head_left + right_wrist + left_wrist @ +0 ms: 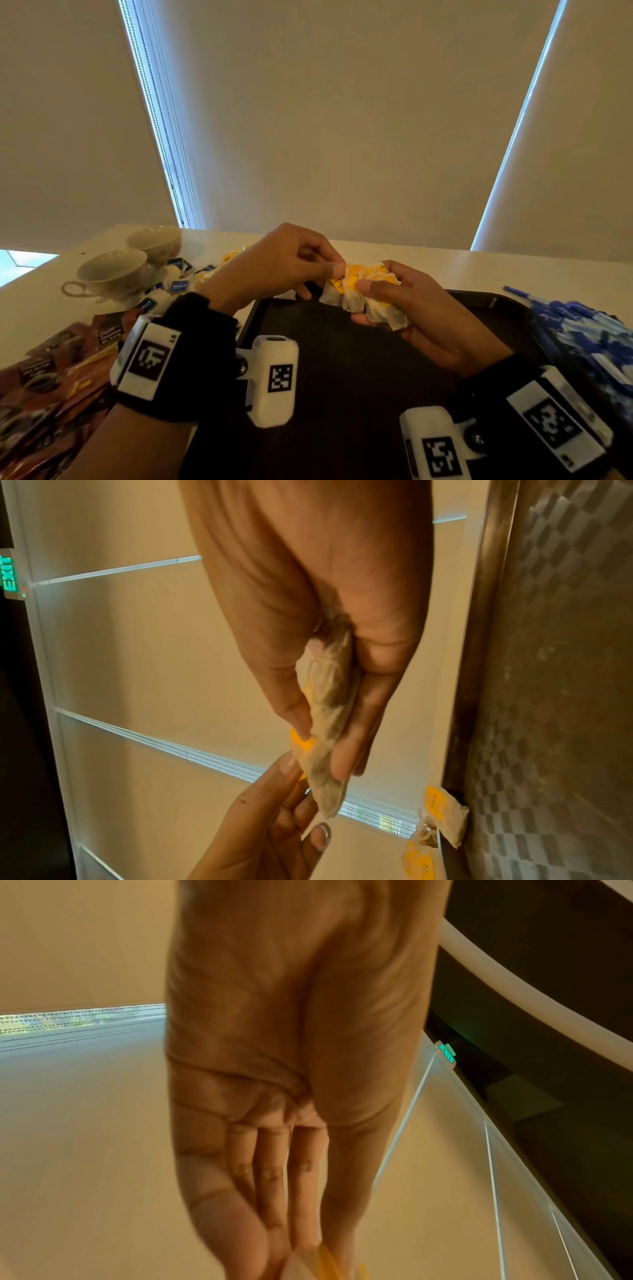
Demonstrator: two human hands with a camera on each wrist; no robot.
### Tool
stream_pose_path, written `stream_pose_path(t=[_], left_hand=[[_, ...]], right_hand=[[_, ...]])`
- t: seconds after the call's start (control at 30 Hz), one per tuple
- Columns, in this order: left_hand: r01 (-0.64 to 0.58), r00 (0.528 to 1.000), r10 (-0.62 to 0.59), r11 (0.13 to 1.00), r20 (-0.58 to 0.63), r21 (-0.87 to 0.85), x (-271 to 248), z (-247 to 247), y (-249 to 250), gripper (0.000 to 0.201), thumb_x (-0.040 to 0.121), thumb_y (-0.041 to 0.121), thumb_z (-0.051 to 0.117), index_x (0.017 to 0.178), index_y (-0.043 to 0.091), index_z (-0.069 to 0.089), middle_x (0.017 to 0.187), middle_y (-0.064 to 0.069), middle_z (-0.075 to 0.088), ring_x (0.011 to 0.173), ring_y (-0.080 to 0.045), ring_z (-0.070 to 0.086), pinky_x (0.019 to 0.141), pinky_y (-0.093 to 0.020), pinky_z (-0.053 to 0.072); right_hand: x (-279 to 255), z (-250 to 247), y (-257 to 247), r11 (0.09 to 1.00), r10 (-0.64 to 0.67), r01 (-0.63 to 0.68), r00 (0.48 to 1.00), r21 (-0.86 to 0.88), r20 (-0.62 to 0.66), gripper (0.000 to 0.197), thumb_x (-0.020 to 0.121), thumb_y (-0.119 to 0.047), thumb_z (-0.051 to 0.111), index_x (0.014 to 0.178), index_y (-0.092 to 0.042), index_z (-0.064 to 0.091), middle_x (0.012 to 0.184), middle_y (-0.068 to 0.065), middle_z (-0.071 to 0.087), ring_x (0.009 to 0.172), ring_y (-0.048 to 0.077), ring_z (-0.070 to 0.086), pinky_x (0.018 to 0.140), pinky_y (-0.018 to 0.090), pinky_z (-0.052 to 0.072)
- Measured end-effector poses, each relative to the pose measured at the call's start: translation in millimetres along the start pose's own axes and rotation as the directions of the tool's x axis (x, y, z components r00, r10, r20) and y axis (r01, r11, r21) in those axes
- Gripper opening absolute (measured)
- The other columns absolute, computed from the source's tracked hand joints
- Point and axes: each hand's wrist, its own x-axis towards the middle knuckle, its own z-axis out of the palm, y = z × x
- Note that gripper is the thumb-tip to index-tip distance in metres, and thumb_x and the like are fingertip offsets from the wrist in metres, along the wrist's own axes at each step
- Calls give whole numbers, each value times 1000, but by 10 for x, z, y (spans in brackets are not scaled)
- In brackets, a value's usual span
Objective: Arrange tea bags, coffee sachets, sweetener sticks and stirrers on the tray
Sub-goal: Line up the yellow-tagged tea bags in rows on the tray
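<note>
The tea bags (363, 294) look like thin, crinkled paper with yellow tags; the tray (342, 359) is dark and matt; the cups (113, 270) are glossy china; the surface (479, 270) is smooth and pale.

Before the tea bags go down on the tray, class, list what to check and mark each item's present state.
1. Right hand grips the bunch of tea bags: ok.
2. Left hand pinches the bunch's end: ok.
3. Bunch is above the tray: ok.
4. Bare tray floor under the hands: ok.
5. Number of bags in the bunch: cannot tell.
6. Stirrers on the tray: not ok, heaped over its right rim.
</note>
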Motion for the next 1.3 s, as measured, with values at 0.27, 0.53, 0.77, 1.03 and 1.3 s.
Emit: stream_pose_path(t=[0.27,0.53,0.77,1.03,1.3], left_hand=[[49,998,-49,999,32,-1,-13,-16,-18,5,84,12,68,88,10,68,92,-13,71,82,-20,68,61,-19,56],[62,997,-61,998,-50,19,4,-107,-49,6,83,10,68,85,14,64,85,-11,71,69,-10,66,55,-16,54],[67,996,-64,996,-59,57,1,-122,-81,9,83,13,68,82,15,59,87,-4,66,79,-14,66,57,-19,56],[124,974,-113,991,-197,43,-19,-213,-139,11,84,15,67,91,16,59,93,-6,67,82,-18,66,59,-18,57],[378,924,-378,890,-53,254,117,-313,-277,12,93,18,58,102,12,60,92,-7,60,79,-15,61,62,-22,54]], right_hand=[[-5,9,-11,999,-2,2,1000,32,-19,24,84,-9,62,108,-5,60,109,13,67,91,23,70,66,28,58],[7,-41,-26,996,-13,20,996,83,-87,25,84,-8,61,109,-6,59,111,14,66,91,24,70,65,28,58],[12,-53,-19,997,-21,29,995,78,-96,22,84,-6,62,106,-6,60,108,12,67,89,24,71,70,33,59],[26,-90,-42,996,-32,41,994,83,-106,28,83,-7,63,111,-5,59,113,13,66,95,26,69,72,33,58],[-23,-153,-129,990,-62,76,991,116,-115,24,84,-7,63,108,-4,61,107,13,68,89,24,71,68,29,59]])
